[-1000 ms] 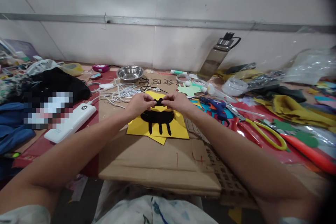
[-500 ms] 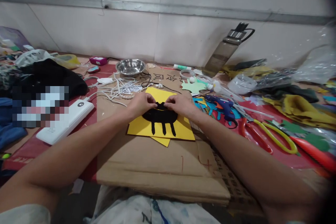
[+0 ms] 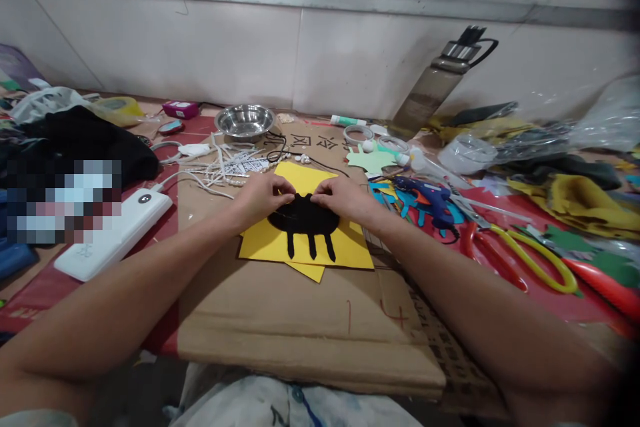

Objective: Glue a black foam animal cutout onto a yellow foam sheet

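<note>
A black cutout with a rounded body and three prongs pointing toward me lies on yellow sheets. At its far edge is a small black piece with a notched top, now running into the larger black shape. My left hand pinches the left end of this small piece between thumb and fingers. From the other side, my right hand pinches its right end. The fingertips partly hide both ends. Beneath the sheets is a flat cardboard piece.
Left are a white power bank with a cable and black cloth. A steel bowl and tilted bottle stand by the wall. On the right lie a blue glue gun, scissors, tape rolls and felt scraps.
Both hands have brought the small black piece down toward me, and the yellow gap between it and the larger black shape has closed. The camera view has shifted slightly.
</note>
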`<state>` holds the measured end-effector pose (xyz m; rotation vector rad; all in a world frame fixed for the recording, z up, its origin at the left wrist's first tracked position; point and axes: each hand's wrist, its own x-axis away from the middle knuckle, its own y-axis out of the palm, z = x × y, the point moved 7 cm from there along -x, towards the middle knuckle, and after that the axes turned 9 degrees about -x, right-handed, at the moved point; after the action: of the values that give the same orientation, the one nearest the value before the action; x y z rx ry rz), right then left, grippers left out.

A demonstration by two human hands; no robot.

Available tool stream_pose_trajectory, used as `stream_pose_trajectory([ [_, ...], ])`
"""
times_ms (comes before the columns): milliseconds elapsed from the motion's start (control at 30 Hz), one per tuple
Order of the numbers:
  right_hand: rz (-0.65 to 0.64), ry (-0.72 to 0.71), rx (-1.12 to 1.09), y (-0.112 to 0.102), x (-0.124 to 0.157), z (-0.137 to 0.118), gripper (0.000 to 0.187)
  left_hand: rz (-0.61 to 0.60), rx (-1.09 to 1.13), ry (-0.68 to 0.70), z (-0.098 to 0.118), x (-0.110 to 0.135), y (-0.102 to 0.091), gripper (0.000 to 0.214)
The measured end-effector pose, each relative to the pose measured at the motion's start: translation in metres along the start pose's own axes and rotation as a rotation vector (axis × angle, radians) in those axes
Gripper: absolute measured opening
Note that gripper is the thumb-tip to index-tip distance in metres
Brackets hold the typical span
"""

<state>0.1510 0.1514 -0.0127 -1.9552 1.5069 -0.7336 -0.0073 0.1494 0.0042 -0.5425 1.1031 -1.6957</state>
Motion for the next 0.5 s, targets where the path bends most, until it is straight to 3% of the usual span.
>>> stream_pose_trajectory([
  [200,0.015,-0.025,0.03,0.001,0.002,-0.003,0.012,-0.017,-0.139,0.1,0.007,0.001,0.004,0.009],
  [300,0.048,-0.018,0.041,0.001,0.001,0.001,0.009,-0.038,-0.154,0.093,0.007,0.002,0.005,0.009],
  [400,0.091,-0.005,0.033,0.0,0.0,0.005,0.022,-0.052,-0.156,0.087,0.007,0.002,0.006,0.01],
  [500,0.113,-0.005,-0.015,-0.002,0.001,0.007,0.022,-0.052,-0.16,0.095,0.006,0.002,0.007,0.01],
])
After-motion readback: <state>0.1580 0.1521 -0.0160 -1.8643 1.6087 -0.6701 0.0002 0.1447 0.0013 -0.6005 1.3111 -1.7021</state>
